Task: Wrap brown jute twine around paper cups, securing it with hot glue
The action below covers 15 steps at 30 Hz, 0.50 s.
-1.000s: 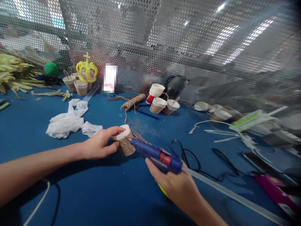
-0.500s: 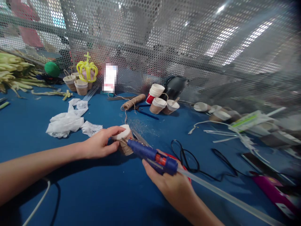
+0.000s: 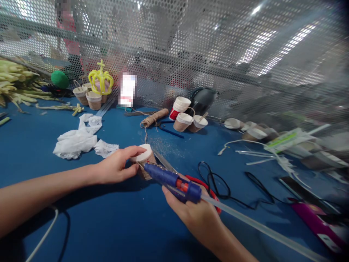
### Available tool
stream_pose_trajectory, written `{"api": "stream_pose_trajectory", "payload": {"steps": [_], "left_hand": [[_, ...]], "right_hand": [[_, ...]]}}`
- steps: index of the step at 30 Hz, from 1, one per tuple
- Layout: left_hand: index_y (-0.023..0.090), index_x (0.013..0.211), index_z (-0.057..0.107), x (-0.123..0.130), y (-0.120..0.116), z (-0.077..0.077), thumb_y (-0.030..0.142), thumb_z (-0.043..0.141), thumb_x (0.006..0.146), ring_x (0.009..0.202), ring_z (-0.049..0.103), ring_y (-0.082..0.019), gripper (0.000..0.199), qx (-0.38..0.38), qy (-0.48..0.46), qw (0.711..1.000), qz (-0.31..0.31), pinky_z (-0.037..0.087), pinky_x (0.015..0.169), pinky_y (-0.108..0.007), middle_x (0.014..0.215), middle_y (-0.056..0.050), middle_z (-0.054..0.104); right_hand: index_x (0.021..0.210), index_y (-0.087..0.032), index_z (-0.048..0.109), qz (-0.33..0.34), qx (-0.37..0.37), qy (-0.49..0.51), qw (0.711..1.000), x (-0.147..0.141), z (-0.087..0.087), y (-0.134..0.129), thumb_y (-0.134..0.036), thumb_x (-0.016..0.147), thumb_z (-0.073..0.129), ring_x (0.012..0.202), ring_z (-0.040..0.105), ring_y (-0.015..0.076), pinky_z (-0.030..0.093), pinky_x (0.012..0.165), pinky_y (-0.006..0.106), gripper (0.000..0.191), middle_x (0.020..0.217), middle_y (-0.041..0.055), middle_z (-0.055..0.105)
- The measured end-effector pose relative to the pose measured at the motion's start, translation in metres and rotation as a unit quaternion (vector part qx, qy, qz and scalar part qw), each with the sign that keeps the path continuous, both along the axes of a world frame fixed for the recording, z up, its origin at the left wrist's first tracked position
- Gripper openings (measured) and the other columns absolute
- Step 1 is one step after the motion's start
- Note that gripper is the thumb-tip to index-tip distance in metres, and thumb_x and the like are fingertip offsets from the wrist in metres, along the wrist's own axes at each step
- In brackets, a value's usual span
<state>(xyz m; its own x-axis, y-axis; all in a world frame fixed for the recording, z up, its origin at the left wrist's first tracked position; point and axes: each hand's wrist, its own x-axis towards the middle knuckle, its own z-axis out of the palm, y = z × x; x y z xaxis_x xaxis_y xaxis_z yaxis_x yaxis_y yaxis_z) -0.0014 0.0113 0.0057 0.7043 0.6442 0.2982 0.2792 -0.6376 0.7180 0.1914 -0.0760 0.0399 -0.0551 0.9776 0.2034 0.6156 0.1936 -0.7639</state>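
Note:
My left hand [image 3: 117, 165] pinches a small paper cup [image 3: 147, 154] by its rim; the cup's lower part is wrapped in brown twine. Wrapped around a blue glue gun [image 3: 165, 175] is my right hand [image 3: 191, 207]. The gun's nozzle touches or nearly touches the twine on the cup, and a long clear glue stick [image 3: 253, 223] runs out of its back. A strand of twine leads from behind the cup to a twine roll [image 3: 155, 118]. Scissors with red handles [image 3: 204, 187] lie partly hidden behind the gun and my right hand.
White crumpled cloth [image 3: 76, 142] lies at left. Twine-wrapped cups [image 3: 183, 122], blue-handled pliers [image 3: 171, 134] and a yellow crown [image 3: 100, 82] stand or lie farther back. Black cable [image 3: 229, 189], glue sticks and a purple object [image 3: 313, 222] are at right. A perforated metal screen [image 3: 163, 47] rises behind.
The glue gun and my right hand have shifted slightly left, bringing the nozzle closer to my left fingertips. More of the red handles shows. My left hand and the cup look nearly unmoved.

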Motion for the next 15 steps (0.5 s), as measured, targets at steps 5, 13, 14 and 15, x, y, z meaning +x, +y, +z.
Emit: {"api": "stream_pose_trajectory", "payload": {"steps": [5,13,14,15], "left_hand": [[0.011,0.114,0.044,0.000,0.001,-0.001,0.011,0.042,0.075,0.091,0.056,-0.017,0.039,0.001,0.001,1.000,0.002,0.045,0.081,-0.027,0.105,-0.008,0.059],[0.012,0.114,0.045,0.000,0.000,0.000,0.014,0.042,0.076,0.094,0.056,-0.018,0.038,0.002,0.002,1.000,0.005,0.044,0.084,-0.027,0.108,-0.008,0.058],[0.012,0.114,0.045,0.000,0.000,0.000,0.014,0.042,0.076,0.094,0.056,-0.018,0.038,0.004,0.003,1.000,0.006,0.044,0.084,-0.028,0.108,-0.009,0.058],[0.012,0.114,0.045,0.000,0.000,0.000,0.015,0.042,0.076,0.094,0.056,-0.018,0.038,0.005,0.006,1.000,0.008,0.044,0.084,-0.028,0.108,-0.009,0.058]], "right_hand": [[0.065,-0.022,0.060,0.033,-0.011,-0.008,0.999,0.007,-0.004,-0.001,-0.019,0.071,0.051,0.053,0.058,0.0146,0.050,0.052,0.027,0.010,0.056,0.0000,0.059],[0.076,-0.025,0.066,0.022,0.012,-0.039,0.999,0.028,-0.022,-0.004,-0.024,0.064,0.059,0.072,0.064,0.0221,0.051,0.063,0.032,0.014,0.056,0.0007,0.062],[0.077,-0.025,0.066,0.018,0.013,-0.040,0.999,0.028,-0.023,-0.004,-0.025,0.064,0.059,0.075,0.064,0.0231,0.052,0.065,0.033,0.014,0.056,0.0015,0.063],[0.076,-0.025,0.066,0.013,0.014,-0.040,0.999,0.028,-0.023,-0.004,-0.026,0.064,0.059,0.077,0.064,0.0239,0.052,0.066,0.034,0.014,0.058,0.0024,0.064]]}}
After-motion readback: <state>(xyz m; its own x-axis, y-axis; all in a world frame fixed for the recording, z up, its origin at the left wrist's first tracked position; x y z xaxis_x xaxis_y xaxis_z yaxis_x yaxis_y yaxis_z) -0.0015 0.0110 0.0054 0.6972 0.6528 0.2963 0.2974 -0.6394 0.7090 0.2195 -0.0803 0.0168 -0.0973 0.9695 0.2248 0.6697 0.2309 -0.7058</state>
